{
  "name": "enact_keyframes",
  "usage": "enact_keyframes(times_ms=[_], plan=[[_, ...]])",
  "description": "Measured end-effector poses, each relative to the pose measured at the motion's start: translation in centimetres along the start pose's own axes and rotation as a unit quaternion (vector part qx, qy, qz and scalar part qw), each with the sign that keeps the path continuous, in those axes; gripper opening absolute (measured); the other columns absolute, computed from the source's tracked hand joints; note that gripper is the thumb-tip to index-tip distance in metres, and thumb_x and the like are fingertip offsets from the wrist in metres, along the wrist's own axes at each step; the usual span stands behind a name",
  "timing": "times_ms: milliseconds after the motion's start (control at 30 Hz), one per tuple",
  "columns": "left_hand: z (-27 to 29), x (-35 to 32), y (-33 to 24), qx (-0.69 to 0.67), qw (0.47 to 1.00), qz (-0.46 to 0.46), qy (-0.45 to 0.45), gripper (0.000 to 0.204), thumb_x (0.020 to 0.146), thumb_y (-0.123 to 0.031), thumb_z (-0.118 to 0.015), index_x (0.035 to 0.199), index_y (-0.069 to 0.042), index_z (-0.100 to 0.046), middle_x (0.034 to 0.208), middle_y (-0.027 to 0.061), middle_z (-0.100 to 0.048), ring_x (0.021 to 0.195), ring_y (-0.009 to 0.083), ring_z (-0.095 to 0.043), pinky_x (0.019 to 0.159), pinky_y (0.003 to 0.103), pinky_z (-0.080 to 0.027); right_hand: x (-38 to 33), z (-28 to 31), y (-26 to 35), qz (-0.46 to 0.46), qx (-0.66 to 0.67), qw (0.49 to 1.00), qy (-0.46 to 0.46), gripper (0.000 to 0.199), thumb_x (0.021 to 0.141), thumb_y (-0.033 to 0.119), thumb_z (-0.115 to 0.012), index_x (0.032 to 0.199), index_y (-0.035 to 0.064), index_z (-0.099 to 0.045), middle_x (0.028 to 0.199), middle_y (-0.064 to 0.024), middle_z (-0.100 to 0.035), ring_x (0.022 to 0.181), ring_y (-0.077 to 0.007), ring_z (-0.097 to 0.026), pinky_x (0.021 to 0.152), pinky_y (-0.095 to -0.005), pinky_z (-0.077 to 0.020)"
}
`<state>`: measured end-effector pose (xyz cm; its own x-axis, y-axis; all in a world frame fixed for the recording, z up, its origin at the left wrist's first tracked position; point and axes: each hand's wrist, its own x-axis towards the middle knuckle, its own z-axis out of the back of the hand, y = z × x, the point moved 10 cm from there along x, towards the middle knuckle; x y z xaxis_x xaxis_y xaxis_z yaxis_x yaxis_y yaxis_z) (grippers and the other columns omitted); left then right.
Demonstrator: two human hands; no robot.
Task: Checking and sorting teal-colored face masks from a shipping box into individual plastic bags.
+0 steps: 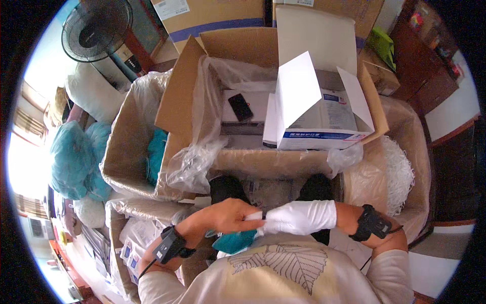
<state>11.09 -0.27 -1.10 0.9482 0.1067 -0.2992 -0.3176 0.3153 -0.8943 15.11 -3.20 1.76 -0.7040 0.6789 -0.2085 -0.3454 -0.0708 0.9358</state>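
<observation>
My left hand (230,215), bare, and my right hand (302,218), in a white glove, meet in front of my chest. The left fingers are bent and pressed together near something white at the right fingertips. What they pinch is too small and blurred to name. The right fingers are also closed, and their grip is hidden by the glove's folds. Just below the left hand, a folded teal piece of soft material (235,242) shows close to my shirt. Whether either hand holds it, I cannot tell.
Ahead stands an open cardboard box (273,161) with a plastic liner, holding a black phone (240,107) and an open white carton (321,139) of packets. White stringy material (400,175) lies at right. Left are a lined box (129,152), teal bundles (73,159) and a fan (96,30).
</observation>
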Motion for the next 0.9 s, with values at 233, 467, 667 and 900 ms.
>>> enact_keyframes(times_ms=[233,467,667,900], plan=[[-2.3,-2.3,-4.3,0.017,0.99,-0.143,0.006,0.028,0.087,-0.027,-0.052,0.071,-0.005,-0.05,0.062,0.0134,-0.051,0.06,0.0346,-0.052,0.052,0.04,-0.041,-4.7,-1.8,-0.6,-0.043,0.048,0.988,0.139,0.035,0.095,0.032,-0.038,0.093,0.0007,-0.054,0.074,-0.0103,-0.054,0.068,-0.0167,-0.05,0.067,-0.031,-0.043],[-3.5,-2.5,-3.2,-0.053,0.988,-0.145,-0.008,0.025,0.087,-0.024,-0.053,0.073,-0.003,-0.053,0.064,0.0143,-0.053,0.061,0.0336,-0.052,0.053,0.04,-0.041,-8.4,-1.3,-1.1,-0.11,0.052,0.976,0.179,0.039,0.094,0.036,-0.035,0.088,0.0007,-0.051,0.075,-0.0164,-0.054,0.07,-0.0251,-0.053,0.067,-0.0337,-0.0429],[0.0,-5.8,3.3,-0.27,0.951,-0.005,-0.153,0.025,0.089,-0.025,-0.05,0.075,-0.005,-0.054,0.064,0.0031,-0.055,0.059,0.0148,-0.052,0.054,0.03,-0.042,-16.6,2.7,-8.0,-0.175,0.073,0.981,0.037,0.024,0.093,0.02,-0.04,0.088,0.0007,-0.054,0.076,-0.0045,-0.057,0.065,-0.013,-0.051,0.063,-0.0276,-0.0445],[5.8,-3.3,4.3,-0.43,0.826,0.019,-0.363,0.029,0.092,-0.033,-0.043,0.076,-0.009,-0.049,0.063,-0.0008,-0.049,0.059,0.0085,-0.045,0.057,0.023,-0.038,-8.8,5.9,-6.4,-0.209,0.241,0.932,-0.174,0.023,0.092,0.02,-0.041,0.107,0.0055,-0.052,0.086,-0.0008,-0.057,0.067,-0.0058,-0.05,0.054,-0.0194,-0.0421]])
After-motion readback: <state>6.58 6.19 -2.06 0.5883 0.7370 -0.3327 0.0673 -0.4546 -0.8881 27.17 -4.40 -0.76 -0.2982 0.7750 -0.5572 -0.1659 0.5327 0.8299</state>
